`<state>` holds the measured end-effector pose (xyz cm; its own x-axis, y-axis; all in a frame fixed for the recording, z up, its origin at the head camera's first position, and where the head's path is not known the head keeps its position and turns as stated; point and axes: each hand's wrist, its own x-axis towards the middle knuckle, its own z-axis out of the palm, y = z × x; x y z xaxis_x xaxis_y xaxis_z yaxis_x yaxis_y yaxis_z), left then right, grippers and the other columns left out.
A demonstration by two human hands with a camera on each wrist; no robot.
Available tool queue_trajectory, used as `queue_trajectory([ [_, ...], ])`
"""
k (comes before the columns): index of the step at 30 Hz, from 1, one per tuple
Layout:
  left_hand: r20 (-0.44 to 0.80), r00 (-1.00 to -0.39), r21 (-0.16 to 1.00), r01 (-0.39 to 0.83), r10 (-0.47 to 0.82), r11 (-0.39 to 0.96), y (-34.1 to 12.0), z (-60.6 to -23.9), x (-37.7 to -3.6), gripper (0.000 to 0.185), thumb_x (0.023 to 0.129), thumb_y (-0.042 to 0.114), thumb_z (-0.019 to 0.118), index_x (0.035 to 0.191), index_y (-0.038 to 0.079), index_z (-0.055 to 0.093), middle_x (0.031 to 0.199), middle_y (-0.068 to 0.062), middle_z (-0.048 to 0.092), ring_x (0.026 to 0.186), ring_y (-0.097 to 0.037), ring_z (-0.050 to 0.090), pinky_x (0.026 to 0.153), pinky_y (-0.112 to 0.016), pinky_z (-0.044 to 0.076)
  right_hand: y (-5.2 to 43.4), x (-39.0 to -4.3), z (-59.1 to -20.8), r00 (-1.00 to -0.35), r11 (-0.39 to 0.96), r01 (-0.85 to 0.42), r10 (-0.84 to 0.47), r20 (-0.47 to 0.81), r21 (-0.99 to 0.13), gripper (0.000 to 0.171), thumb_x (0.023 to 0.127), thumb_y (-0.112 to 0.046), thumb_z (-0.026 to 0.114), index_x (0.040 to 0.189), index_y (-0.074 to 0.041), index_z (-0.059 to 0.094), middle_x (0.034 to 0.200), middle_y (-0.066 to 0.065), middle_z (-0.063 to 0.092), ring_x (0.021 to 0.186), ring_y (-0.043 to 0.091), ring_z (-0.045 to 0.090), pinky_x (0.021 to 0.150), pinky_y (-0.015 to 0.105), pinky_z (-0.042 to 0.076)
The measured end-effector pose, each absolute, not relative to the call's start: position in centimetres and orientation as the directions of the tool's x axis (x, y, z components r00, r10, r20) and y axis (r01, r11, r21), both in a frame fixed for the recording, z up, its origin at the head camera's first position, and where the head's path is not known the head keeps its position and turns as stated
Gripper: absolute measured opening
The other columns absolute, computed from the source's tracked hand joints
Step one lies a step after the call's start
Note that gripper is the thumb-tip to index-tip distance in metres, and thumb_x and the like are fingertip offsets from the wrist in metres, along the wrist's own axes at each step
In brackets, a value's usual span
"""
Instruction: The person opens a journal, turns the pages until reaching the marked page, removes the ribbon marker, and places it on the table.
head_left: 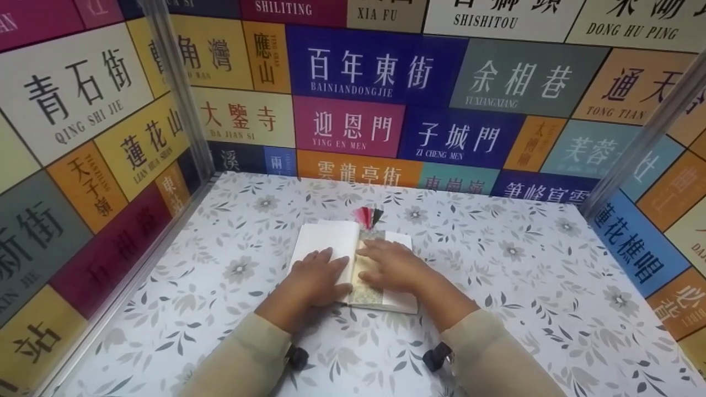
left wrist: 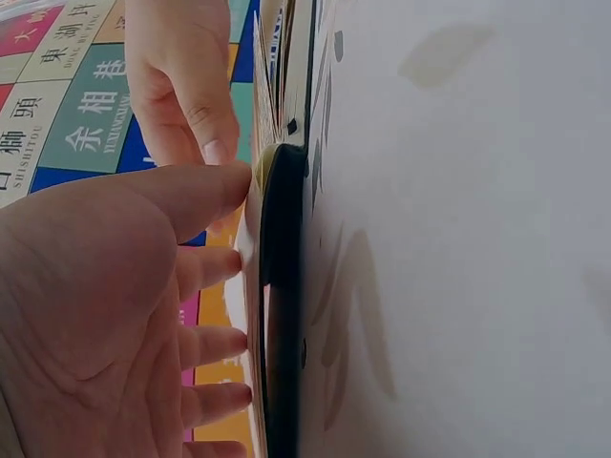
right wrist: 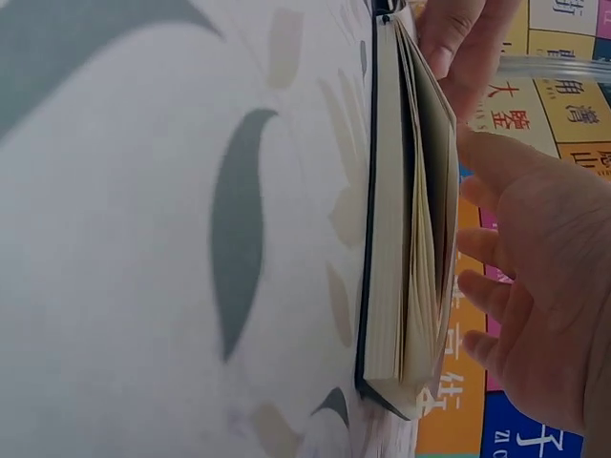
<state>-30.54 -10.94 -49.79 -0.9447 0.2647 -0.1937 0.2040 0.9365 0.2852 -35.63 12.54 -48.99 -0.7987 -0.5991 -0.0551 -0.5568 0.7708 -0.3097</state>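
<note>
An open notebook point(head_left: 330, 238) with white pages and a black cover lies on the flower-patterned tablecloth point(head_left: 496, 264). A patterned bookmark strip point(head_left: 365, 288) lies along its middle fold, and its red and dark tassels point(head_left: 368, 216) stick out past the top edge. My left hand point(head_left: 319, 274) rests flat on the left page with straight fingers. My right hand point(head_left: 390, 260) lies flat on the right page, its fingers over the bookmark. In the left wrist view the left hand point(left wrist: 143, 315) presses the pages against the black cover point(left wrist: 283, 315). In the right wrist view the right hand point(right wrist: 539, 286) is spread over the page block point(right wrist: 393, 239).
Walls covered in coloured street-name signs point(head_left: 353, 127) close the table in at the left, back and right. Metal posts stand at the back left corner point(head_left: 176, 88) and the back right corner point(head_left: 640, 143). Bare tablecloth lies around the notebook on all sides.
</note>
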Motion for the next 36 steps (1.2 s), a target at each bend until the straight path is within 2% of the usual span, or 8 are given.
queue_trajectory([
  [5,-0.191,-0.946,0.280,0.204,0.262,0.938,-10.9,-49.2,-30.1,0.078,0.102,0.063,0.060,0.167,0.025,0.039,0.177,-0.018,0.027,0.162,-0.048,0.028,0.131,-0.066,0.029,12.2,-35.5,-49.1,-0.808,0.795,-0.543,-0.583,-0.089,-0.271,0.068,0.101,-0.061,0.063,0.162,-0.037,0.046,0.177,0.000,0.033,0.166,0.031,0.028,0.135,0.063,0.020],
  [15,-0.239,-0.944,0.264,0.165,0.230,0.950,-10.8,-48.9,-30.1,0.077,0.103,0.061,0.059,0.166,0.022,0.041,0.177,-0.018,0.027,0.164,-0.045,0.026,0.133,-0.064,0.025,13.1,-35.0,-49.2,-0.820,0.822,-0.510,-0.554,-0.145,-0.253,0.066,0.102,-0.066,0.057,0.162,-0.040,0.045,0.178,-0.002,0.030,0.167,0.032,0.025,0.135,0.066,0.016],
  [28,-0.288,-0.941,0.303,0.088,0.179,0.949,-10.7,-49.3,-30.4,0.078,0.101,0.060,0.063,0.166,0.023,0.042,0.178,-0.015,0.029,0.164,-0.043,0.028,0.134,-0.064,0.024,15.0,-34.8,-49.3,-0.853,0.843,-0.424,-0.495,-0.169,-0.330,0.064,0.100,-0.062,0.065,0.159,-0.043,0.050,0.178,-0.005,0.029,0.167,0.031,0.024,0.137,0.063,0.011],
  [32,-0.263,-0.945,0.288,0.117,0.196,0.950,-10.6,-49.3,-30.3,0.076,0.101,0.058,0.064,0.163,0.019,0.046,0.175,-0.017,0.034,0.162,-0.043,0.033,0.132,-0.064,0.028,15.7,-34.8,-49.1,-0.851,0.841,-0.426,-0.498,-0.169,-0.334,0.061,0.100,-0.060,0.065,0.157,-0.041,0.052,0.178,-0.004,0.031,0.166,0.031,0.027,0.136,0.063,0.014],
  [36,-0.288,-0.941,0.309,0.082,0.176,0.947,-10.6,-49.2,-30.2,0.078,0.101,0.059,0.064,0.165,0.020,0.043,0.177,-0.016,0.029,0.164,-0.042,0.028,0.134,-0.064,0.023,16.2,-34.9,-48.9,-0.846,0.829,-0.430,-0.509,-0.162,-0.358,0.059,0.100,-0.058,0.066,0.154,-0.037,0.057,0.176,-0.001,0.035,0.164,0.033,0.030,0.135,0.064,0.018],
])
